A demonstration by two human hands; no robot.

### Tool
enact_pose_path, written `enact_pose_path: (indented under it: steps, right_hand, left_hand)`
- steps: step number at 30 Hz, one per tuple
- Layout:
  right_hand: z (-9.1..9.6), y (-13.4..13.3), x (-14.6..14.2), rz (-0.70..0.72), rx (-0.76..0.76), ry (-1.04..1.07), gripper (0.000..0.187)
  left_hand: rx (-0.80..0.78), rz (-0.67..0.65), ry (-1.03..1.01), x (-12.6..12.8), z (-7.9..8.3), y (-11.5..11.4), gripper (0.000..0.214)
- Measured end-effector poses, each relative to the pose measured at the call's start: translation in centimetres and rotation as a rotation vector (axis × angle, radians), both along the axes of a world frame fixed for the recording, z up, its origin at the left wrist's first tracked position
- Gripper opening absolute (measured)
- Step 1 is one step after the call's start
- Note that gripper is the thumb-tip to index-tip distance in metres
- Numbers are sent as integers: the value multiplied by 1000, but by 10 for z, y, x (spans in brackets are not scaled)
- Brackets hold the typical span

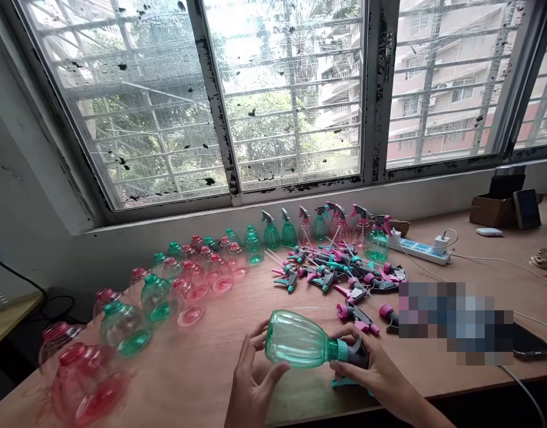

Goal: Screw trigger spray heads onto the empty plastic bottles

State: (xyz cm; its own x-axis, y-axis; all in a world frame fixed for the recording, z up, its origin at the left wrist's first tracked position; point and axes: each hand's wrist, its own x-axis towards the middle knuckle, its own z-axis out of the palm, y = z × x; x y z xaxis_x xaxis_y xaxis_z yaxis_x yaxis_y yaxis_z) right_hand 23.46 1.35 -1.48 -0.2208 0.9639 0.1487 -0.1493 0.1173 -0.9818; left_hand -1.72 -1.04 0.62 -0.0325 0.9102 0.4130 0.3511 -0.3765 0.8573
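I hold a green see-through spray bottle [300,343] on its side above the near edge of the wooden table [220,351]. My left hand [252,380] cups the bottle's round body from below, fingers curled round it. My right hand [375,371] grips the grey and teal trigger head [354,352] at the bottle's neck. A pile of loose pink, grey and teal trigger heads [340,270] lies just beyond my hands.
Several capless pink and green bottles [175,288] spread over the table's left half. Finished spray bottles [320,226] stand along the window sill. A white power strip [422,249], a dark phone [529,342] and a cardboard box [493,209] sit on the right.
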Motion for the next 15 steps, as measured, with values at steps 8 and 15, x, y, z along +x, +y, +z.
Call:
enact_pose_path:
  steps: [8,15]
  right_hand:
    - [2,1,3,53,-1,28,36]
    - [-1,0,0,9,-17,45,42]
  left_hand:
    - [108,54,84,-3,-10,2,46]
    - [36,48,37,-2,-8,2,35]
